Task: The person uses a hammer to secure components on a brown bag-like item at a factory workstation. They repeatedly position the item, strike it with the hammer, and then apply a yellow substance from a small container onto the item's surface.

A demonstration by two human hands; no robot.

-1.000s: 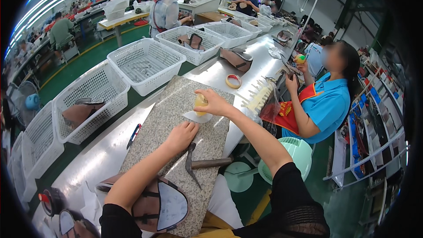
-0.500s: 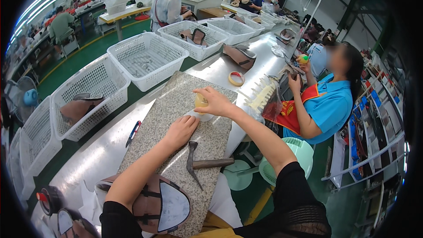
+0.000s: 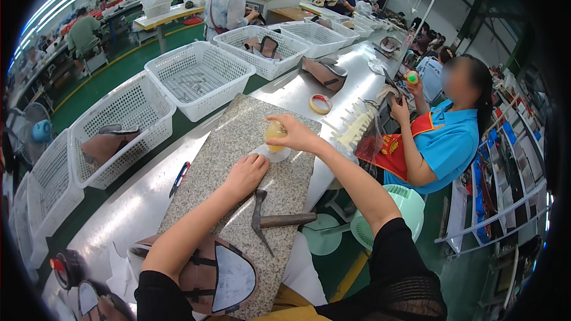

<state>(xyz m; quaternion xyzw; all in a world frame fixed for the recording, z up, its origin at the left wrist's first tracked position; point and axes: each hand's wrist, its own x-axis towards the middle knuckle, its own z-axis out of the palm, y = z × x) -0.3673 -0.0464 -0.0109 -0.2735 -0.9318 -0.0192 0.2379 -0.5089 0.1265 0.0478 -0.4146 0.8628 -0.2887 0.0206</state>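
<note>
My right hand point(image 3: 294, 134) grips a small yellowish squeeze bottle point(image 3: 275, 137), its lower end just over a rounded white piece point(image 3: 279, 156). The piece lies on the speckled stone slab point(image 3: 202, 160). My left hand point(image 3: 247, 173) rests low on the slab, its fingers together on the near left edge of the piece. A hammer point(image 3: 285, 220) with a wooden handle and dark metal head lies right of my left wrist. Under my left forearm sits a brown shoe upper point(image 3: 199, 276) with a whitish toe lining point(image 3: 234, 278).
White perforated baskets point(image 3: 199, 77) line the left side, some with brown uppers point(image 3: 110, 145). On the metal table point(image 3: 291, 98) are a tape roll point(image 3: 320, 104), another upper point(image 3: 324, 74) and a pen-like cutter point(image 3: 179, 179). A co-worker in blue point(image 3: 455, 134) sits at right, above a pale green fan point(image 3: 389, 217).
My right hand and the bottle have shifted slightly, the bottle now more upright over the white piece. My left hand stays put. The co-worker at right has moved the hand with a similar bottle.
</note>
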